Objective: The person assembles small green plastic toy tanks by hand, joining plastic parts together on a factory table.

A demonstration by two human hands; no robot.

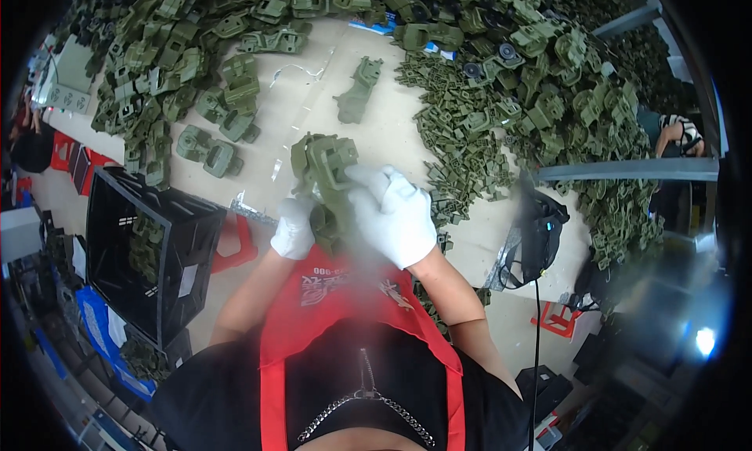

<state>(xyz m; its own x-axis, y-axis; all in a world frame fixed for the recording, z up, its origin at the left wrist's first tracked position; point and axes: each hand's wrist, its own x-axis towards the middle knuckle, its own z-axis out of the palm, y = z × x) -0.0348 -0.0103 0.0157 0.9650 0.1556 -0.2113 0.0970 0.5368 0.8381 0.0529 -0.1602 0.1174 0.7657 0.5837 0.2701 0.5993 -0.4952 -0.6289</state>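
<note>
An olive-green plastic toy vehicle body is held up in front of my red apron, over the near edge of the table. My left hand, in a white glove, grips its lower left side. On its right side my right hand, also gloved in white, is closed with the fingertips against the body. Whether a small part sits between those fingertips is hidden. Beyond my hands a long green chassis-like part lies alone on the table.
Toy bodies are heaped at the left and back. Small green parts spread to the right, beside more bodies. A black crate stands at the left with green pieces inside. A black bag with a cable lies right, below a grey metal bar.
</note>
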